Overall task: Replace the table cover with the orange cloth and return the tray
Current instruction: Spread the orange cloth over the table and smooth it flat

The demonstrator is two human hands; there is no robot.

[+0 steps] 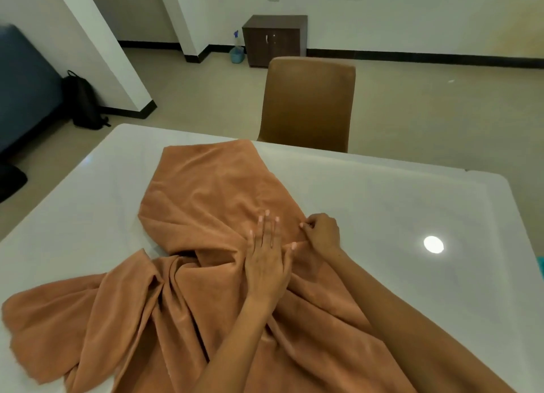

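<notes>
The soft orange cloth lies on the white glossy table, bunched and twisted rather than spread: one flatter length runs toward the far edge, while a rumpled mass trails to the near left corner. From the head camera, I see my left hand resting flat on the fabric with fingers straight and slightly spread, pressing it down. Just beside it, my right hand has its fingers curled, pinching a fold at the cloth's right edge.

I judge the task to be midway. The orange cloth is on the table, but much of the tabletop shows bare and white around it, so unfolding and smoothing remain. No tray is in view, so I take its return as not yet done.

A ceiling light reflects as a bright spot on the table's right side. A tan upholstered chair stands at the far edge. Beyond, a dark brown wooden cabinet sits against the white wall, a blue spray bottle just beside it, and a black backpack on the floor at left.
</notes>
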